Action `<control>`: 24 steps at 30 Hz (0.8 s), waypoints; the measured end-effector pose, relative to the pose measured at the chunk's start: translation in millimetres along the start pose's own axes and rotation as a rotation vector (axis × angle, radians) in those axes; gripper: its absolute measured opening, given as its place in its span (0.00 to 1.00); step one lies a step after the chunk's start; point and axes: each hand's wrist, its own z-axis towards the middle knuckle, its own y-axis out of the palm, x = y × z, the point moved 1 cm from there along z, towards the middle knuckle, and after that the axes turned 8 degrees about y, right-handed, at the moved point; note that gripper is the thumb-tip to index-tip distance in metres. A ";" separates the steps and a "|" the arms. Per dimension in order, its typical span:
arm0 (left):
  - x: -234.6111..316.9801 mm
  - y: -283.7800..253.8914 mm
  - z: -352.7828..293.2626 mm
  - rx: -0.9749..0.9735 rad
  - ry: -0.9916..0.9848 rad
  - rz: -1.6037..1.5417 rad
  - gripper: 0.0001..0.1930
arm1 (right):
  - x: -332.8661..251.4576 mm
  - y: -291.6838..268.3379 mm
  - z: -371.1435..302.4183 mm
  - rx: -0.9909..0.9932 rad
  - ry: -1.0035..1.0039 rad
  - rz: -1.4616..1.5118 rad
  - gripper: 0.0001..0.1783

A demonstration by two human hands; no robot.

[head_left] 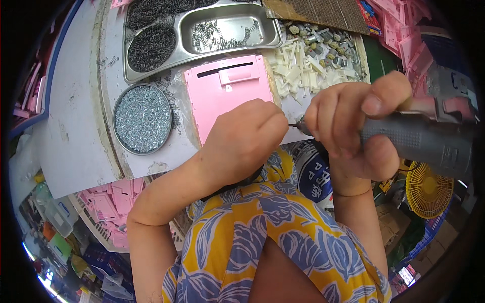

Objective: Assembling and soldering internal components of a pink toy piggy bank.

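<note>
My right hand [348, 121] is wrapped around a grey electric screwdriver [419, 144], held almost level with its bit pointing left. Close to the bit's tip is my left hand [247, 131], closed with its fingers curled under; whatever they pinch is hidden. Below my left hand lies a pink plastic panel [209, 108] with a dark slot along its far edge and a small raised pink piece [237, 76] on it. Left of the panel stands a round dish [115, 118] full of small silvery screws [143, 118].
Behind the panel sits a steel tray [233, 49] with dark springs [151, 48] in its compartments. White plastic parts [290, 68] and small metal pieces [331, 48] are heaped at the right, below a cardboard sheet [323, 15]. Pink parts [404, 40] pile up far right. A yellow fan [429, 189] stands lower right.
</note>
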 end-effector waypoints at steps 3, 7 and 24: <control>3.4 -4.4 4.4 -0.044 0.026 0.042 0.06 | 0.0 2.9 0.1 0.038 0.033 -0.020 0.17; -15.1 -14.2 -9.0 0.106 -0.146 0.093 0.07 | 29.7 -11.8 1.9 0.105 -0.043 -0.057 0.18; -20.7 -12.0 -21.0 0.092 -0.176 0.009 0.06 | 51.4 -22.7 14.9 -0.053 -0.054 -0.271 0.16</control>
